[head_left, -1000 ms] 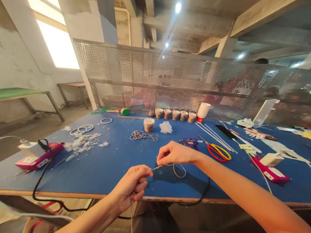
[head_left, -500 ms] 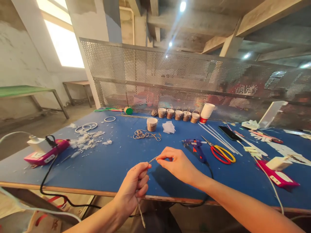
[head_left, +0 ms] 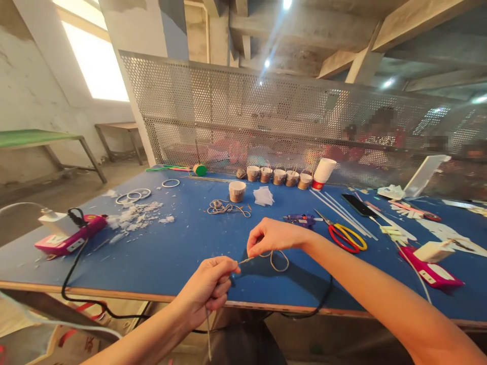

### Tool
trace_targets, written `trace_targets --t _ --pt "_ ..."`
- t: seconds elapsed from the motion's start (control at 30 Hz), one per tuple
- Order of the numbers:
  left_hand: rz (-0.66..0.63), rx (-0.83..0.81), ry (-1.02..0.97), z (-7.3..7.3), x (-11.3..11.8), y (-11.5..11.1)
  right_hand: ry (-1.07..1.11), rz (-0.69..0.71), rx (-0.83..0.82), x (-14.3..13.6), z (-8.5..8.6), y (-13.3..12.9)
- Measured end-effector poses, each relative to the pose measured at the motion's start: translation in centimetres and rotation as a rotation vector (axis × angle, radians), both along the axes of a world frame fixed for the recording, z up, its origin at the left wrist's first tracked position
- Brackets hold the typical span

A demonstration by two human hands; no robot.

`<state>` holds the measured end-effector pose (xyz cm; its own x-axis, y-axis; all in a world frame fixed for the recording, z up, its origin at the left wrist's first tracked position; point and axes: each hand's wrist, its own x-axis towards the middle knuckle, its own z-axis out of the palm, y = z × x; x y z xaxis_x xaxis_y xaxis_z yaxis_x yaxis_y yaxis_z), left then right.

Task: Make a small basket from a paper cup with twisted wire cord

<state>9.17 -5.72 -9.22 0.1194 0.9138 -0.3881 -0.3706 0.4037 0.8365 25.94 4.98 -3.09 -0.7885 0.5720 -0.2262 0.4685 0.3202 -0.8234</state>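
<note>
Twine [head_left: 279, 259] low in the frame's centre, over the near edge of the blue table [head_left: 171, 253]: pinched at one point by the left hand [head_left: 208, 286], loose end dangling below; pinched again by the right hand [head_left: 272, 235], loop hanging under the fingers. Just right of that hand, a purple glue gun [head_left: 300, 219] and red-and-yellow scissors [head_left: 344, 237]. Far left, a pink power strip [head_left: 70, 238].

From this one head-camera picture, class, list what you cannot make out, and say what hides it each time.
1. The twine where the left hand grips it: hidden inside the closed fingers.
2. The twine's lower end: cut off by the bottom edge.
3. The people behind the mesh screen: blurred and veiled by the perforations.
4. What the small cups hold: too small and far.
5. The right hand's fingertips: turned away.
</note>
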Motion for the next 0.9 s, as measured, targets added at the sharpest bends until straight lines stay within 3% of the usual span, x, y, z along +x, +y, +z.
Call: trace_targets --t 0.17,0.3,0.37,0.43,0.63,0.73,0.9 --pt "0.167 0.027 0.057 -0.2 0.2 0.0 -0.170 -0.014 0.336 -1.4 1.0 -1.5" --pt "0.295 0.039 -0.036 -0.3 0.4 -0.1 -0.069 -0.100 0.676 -1.6 -0.2 -3.8" --pt "0.320 0.026 -0.110 -0.3 0.5 -0.1 0.016 -0.157 0.726 -1.5 -1.2 -4.6" --pt "0.329 0.002 -0.179 -0.5 0.6 -0.1 0.121 -0.256 0.638 -1.4 -2.2 -5.1" --pt "0.256 -0.018 -0.284 -1.1 0.6 -0.4 0.316 -0.414 -0.014 -1.5 -3.7 -4.3" --pt "0.152 -0.022 -0.262 -1.1 0.2 -0.6 0.286 -0.331 -0.092 -1.1 -3.4 -3.0" --pt "0.063 -0.045 -0.124 -0.6 -0.2 -0.8 0.073 -0.059 -0.055 -0.6 -1.3 -0.6"
